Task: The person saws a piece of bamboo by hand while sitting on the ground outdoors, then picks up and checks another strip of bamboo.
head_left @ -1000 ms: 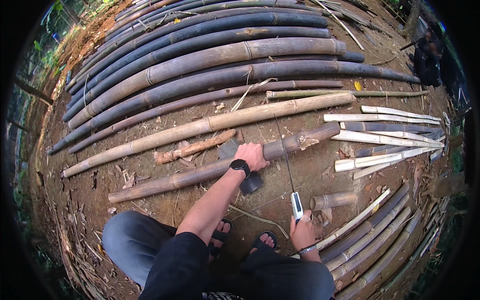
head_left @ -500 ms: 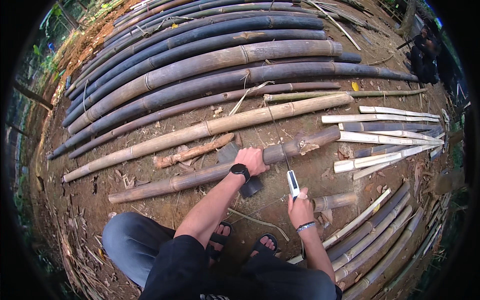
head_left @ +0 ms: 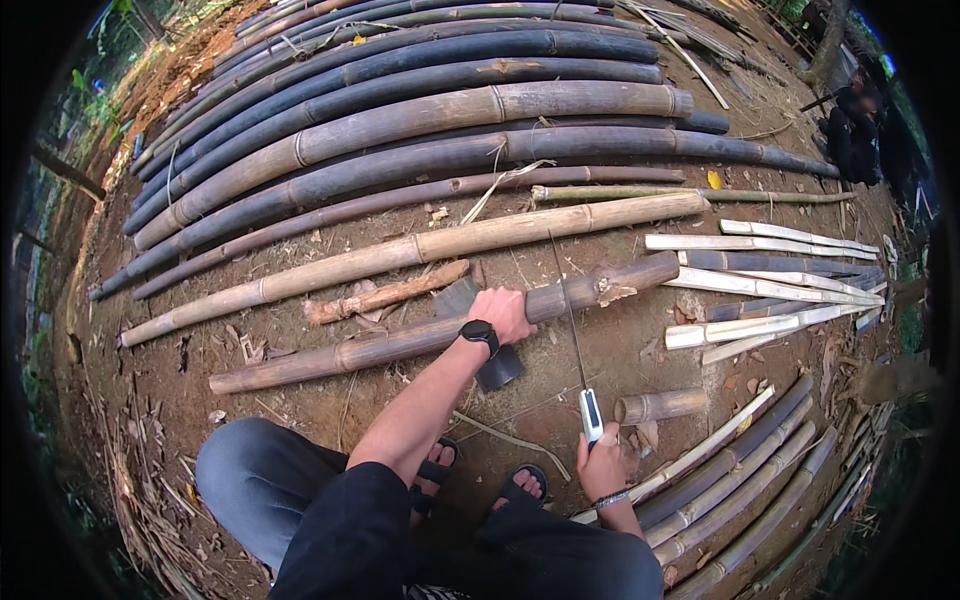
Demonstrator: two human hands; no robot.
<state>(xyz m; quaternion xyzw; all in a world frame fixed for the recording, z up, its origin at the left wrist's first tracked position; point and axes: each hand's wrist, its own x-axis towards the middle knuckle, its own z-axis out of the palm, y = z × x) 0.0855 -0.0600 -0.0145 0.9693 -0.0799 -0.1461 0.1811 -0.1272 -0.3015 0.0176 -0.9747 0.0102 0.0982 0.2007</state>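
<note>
My left hand (head_left: 505,312), with a black watch at the wrist, is wrapped over a brown bamboo pole (head_left: 395,346) and presses it down. The pole lies across a dark bamboo piece (head_left: 500,370) on the ground. My right hand (head_left: 604,466) grips the white and black handle of a handsaw (head_left: 591,408). Its thin blade crosses the pole just right of my left hand, tip pointing away from me. Whether the teeth sit in a cut cannot be made out. Right of the saw handle lies a short bamboo offcut (head_left: 660,405).
A long tan bamboo pole (head_left: 340,274) lies beyond, with rows of thick dark poles (head_left: 400,135) behind. Split bamboo strips (head_left: 770,280) fan out at right; more poles (head_left: 735,470) lie near right. A rough stick (head_left: 385,293) is close by. A person (head_left: 855,125) is far right.
My right hand has drawn the saw back toward me, so its handle is lower and less blade lies beyond the pole. My left hand stays on the pole.
</note>
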